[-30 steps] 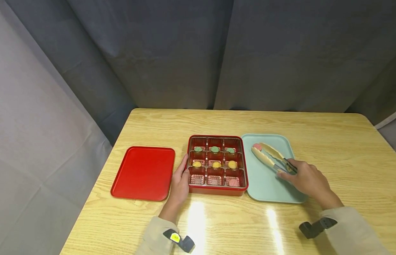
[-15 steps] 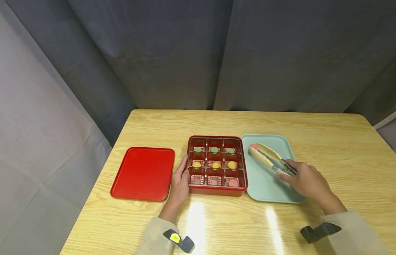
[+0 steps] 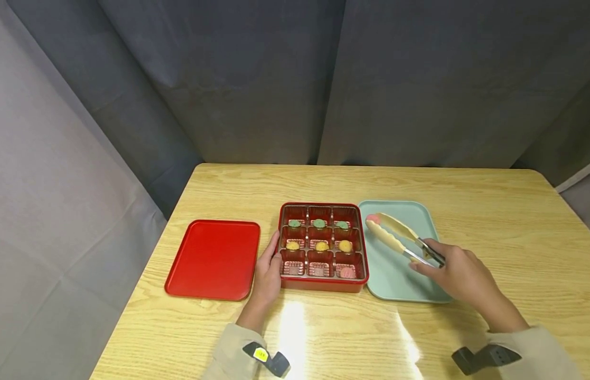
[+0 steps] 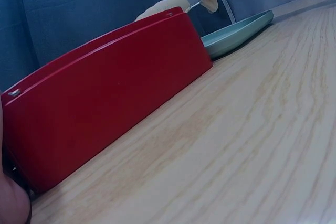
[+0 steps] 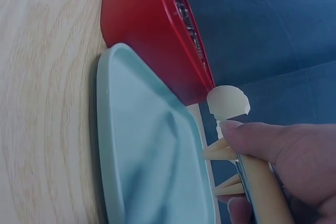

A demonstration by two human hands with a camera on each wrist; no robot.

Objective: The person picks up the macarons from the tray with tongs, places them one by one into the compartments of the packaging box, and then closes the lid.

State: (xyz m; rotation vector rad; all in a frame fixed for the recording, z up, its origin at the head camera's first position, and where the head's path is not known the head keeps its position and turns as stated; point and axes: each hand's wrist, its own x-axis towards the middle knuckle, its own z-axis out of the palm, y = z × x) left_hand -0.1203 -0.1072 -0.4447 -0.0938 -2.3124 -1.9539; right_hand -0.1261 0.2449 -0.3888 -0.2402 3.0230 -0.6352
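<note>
My right hand [image 3: 458, 269] grips a pair of tongs [image 3: 387, 236] with cream scalloped tips and metal arms. Between the tips is a small round pink sweet [image 3: 373, 218], held above the box-side edge of the pale green tray [image 3: 399, 285]. In the right wrist view the tongs' pale tip [image 5: 228, 102] stands at the height of the box's rim. My left hand [image 3: 268, 274] rests along the left wall of a red box [image 3: 323, 285], fingers extended. Inside its divided insert lie green sweets [image 3: 319, 224] at the back, yellow ones [image 3: 321, 246] midway and a pink one [image 3: 347, 272] front right.
A flat red lid [image 3: 213, 258] lies left of the box on the wooden table [image 3: 342, 338]. The green tray sits against the box's right side. Dark curtains [image 3: 256, 84] hang behind the table's far edge.
The tongs closed on the pink sweet, lifted it off the tray and moved it slightly left toward the box. My left hand and the box have stayed put.
</note>
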